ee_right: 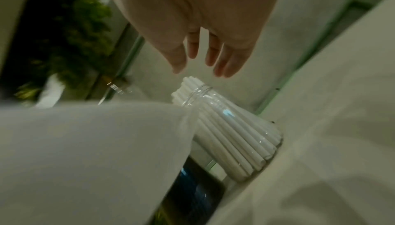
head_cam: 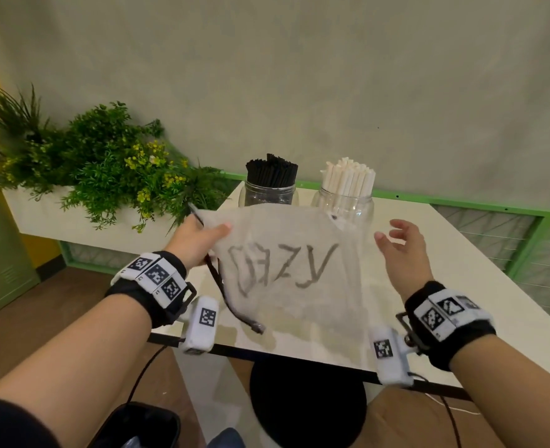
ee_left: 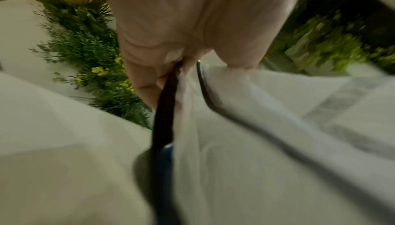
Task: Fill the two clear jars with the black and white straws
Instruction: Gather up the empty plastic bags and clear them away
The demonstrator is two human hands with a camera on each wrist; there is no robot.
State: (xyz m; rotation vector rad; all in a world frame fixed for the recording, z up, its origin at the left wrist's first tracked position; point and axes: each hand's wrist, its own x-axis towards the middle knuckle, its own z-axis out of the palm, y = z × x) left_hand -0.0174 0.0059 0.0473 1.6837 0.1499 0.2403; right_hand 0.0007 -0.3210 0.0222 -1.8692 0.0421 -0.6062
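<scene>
Two clear jars stand at the far side of the white table [head_cam: 461, 286]. The left jar [head_cam: 269, 194] holds black straws [head_cam: 272, 171]; the right jar [head_cam: 348, 205] holds white straws [head_cam: 348, 176] [ee_right: 226, 137]. My left hand [head_cam: 199, 240] [ee_left: 171, 70] grips one corner of a limp white drawstring bag [head_cam: 286, 270] [ee_left: 278, 127] with grey lettering, lifted above the table in front of the jars. Its black cord [head_cam: 221, 292] [ee_left: 164, 110] hangs down. My right hand [head_cam: 403, 244] [ee_right: 205, 56] hovers with spread fingers just right of the bag, near the white-straw jar, holding nothing.
A white planter with green plants and yellow flowers [head_cam: 105, 166] sits left of the table. A green railing [head_cam: 461, 205] runs behind the table along the wall. A black round stool [head_cam: 306, 399] stands under the table's near edge.
</scene>
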